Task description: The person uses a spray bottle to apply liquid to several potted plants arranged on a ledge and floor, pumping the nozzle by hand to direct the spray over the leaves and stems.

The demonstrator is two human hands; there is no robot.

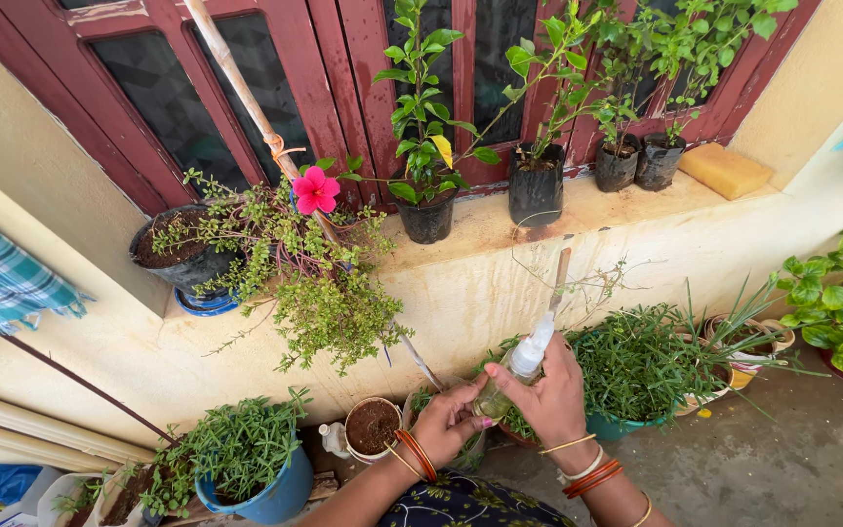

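Both hands met near the centre, low against the wall. The right hand (548, 395) wrapped its fingers around a clear spray bottle (519, 366), nozzle tilted up and far. The left hand (449, 420) curled its fingers on the bottle's base, above small potted plants (626, 376).

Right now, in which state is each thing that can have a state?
Clear plastic spray bottle: tilted, held by both hands.
Left hand: gripping the bottle's base.
Right hand: wrapped around the bottle.
Pink hibiscus flower: open.
Small brown clay pot: upright, soil only.
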